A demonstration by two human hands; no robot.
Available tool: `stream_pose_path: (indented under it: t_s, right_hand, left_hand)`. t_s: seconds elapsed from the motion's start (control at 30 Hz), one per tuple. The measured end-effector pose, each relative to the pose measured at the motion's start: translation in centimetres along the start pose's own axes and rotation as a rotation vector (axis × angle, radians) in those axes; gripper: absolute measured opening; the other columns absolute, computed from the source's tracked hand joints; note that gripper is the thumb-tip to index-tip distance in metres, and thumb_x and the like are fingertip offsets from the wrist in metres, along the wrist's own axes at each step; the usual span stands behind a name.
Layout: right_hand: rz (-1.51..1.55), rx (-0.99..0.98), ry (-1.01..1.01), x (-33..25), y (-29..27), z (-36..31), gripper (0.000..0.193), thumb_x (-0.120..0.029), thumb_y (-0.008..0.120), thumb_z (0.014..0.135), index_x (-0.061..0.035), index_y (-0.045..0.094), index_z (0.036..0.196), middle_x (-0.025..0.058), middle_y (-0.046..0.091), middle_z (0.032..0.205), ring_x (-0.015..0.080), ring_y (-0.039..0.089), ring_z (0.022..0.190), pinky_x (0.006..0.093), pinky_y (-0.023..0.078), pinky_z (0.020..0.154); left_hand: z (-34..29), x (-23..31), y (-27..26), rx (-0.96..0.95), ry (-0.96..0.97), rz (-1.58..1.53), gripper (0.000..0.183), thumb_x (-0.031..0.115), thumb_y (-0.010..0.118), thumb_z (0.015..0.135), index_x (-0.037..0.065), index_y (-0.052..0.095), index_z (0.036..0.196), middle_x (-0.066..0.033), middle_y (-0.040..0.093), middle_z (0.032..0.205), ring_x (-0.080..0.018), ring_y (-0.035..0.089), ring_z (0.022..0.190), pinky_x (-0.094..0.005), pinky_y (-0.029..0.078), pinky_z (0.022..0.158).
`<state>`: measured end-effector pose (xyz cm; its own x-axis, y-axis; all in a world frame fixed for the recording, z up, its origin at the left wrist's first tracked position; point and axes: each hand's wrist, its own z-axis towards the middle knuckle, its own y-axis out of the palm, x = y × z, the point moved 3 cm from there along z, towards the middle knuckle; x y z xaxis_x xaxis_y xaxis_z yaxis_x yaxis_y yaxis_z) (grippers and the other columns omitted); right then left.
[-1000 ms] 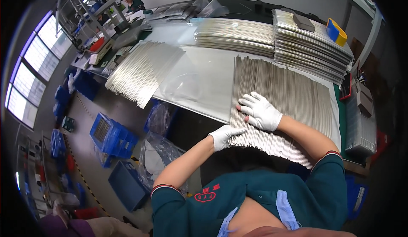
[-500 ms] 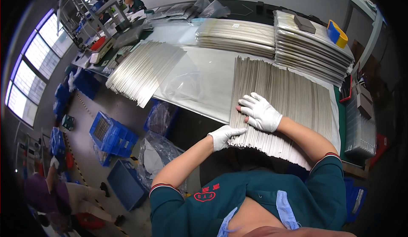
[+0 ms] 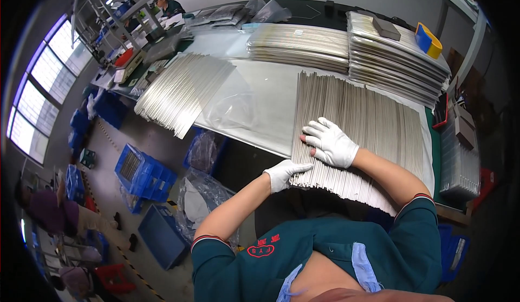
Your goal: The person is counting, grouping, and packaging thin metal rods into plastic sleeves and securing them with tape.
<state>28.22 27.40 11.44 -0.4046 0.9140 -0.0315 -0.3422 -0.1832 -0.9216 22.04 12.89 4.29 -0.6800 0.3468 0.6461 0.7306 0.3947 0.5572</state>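
Pale worktable [image 3: 271,131] bearing plastic-wrapped stacks [image 3: 398,66] along its far side, a broad layer of thin silvery rods [image 3: 368,120] at the right, and a smaller spread of similar rods [image 3: 179,91] at the left. Rods of the broad layer run from near to far, their near ends uneven. The step in hand appears to be steadying or evening this layer; the next move seems to call for light, level pressure, as the rods look loose. Right hand [image 3: 335,144], white-gloved, lies palm down and unclenched upon the layer's left part, rods directly beneath. Left hand [image 3: 280,175], likewise gloved, meets the near left corner, thumb uppermost; whether its hidden fingers grasp any rods cannot be told. Bare fingertips [image 3: 313,152] show on the right glove.
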Motion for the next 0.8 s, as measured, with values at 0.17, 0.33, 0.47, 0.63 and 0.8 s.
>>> stream_pose_path:
  t_s: [0.17,0.33,0.47,0.63,0.8]
  right_hand:
    - [0.008,0.0,-0.004,0.09,0.16,-0.06,0.038,-0.029,0.041,0.085,-0.0015,0.053,0.109,0.0157,0.052,0.111,0.029,0.045,0.107,0.0422,0.029,0.096]
    - [0.003,0.024,-0.013,0.03,0.17,-0.11,0.038,-0.029,0.041,0.085,-0.0013,0.054,0.108,0.0155,0.052,0.11,0.029,0.046,0.106,0.0421,0.029,0.095]
    - [0.008,0.022,-0.016,-0.14,-0.12,0.01,0.038,-0.029,0.041,0.085,-0.001,0.054,0.107,0.0154,0.052,0.109,0.0287,0.046,0.105,0.0417,0.03,0.095]
    - [0.0,0.0,-0.008,-0.12,-0.31,0.02,0.038,-0.029,0.042,0.084,-0.0009,0.054,0.107,0.0156,0.052,0.11,0.0286,0.046,0.105,0.0419,0.029,0.095]
    - [0.007,-0.017,0.012,0.1,0.0,-0.14,0.04,-0.03,0.04,0.085,-0.0021,0.053,0.111,0.0164,0.051,0.113,0.0295,0.044,0.11,0.0431,0.027,0.098]
  left_hand:
    - [-0.17,0.17,0.22,0.005,0.003,0.014,0.039,0.016,0.061,0.081,0.002,0.048,0.115,-0.0087,0.06,0.103,-0.017,0.06,0.093,-0.029,0.052,0.076]
    - [-0.32,0.25,0.42,0.012,0.007,0.028,0.04,0.016,0.062,0.081,0.002,0.048,0.115,-0.0083,0.06,0.103,-0.0163,0.06,0.092,-0.0283,0.053,0.076]
    - [-0.19,0.06,0.11,0.009,0.004,0.026,0.039,0.016,0.061,0.081,0.002,0.047,0.115,-0.0085,0.06,0.103,-0.0166,0.061,0.091,-0.0285,0.053,0.075]
    - [-0.16,-0.12,0.23,-0.089,-0.049,-0.097,0.04,0.017,0.059,0.083,0.001,0.045,0.117,-0.0112,0.059,0.103,-0.0201,0.062,0.088,-0.0333,0.055,0.07]
    - [0.07,-0.42,0.77,-0.067,0.017,-0.069,0.039,0.017,0.058,0.083,0.003,0.045,0.117,-0.0109,0.06,0.102,-0.0197,0.063,0.086,-0.033,0.056,0.066]
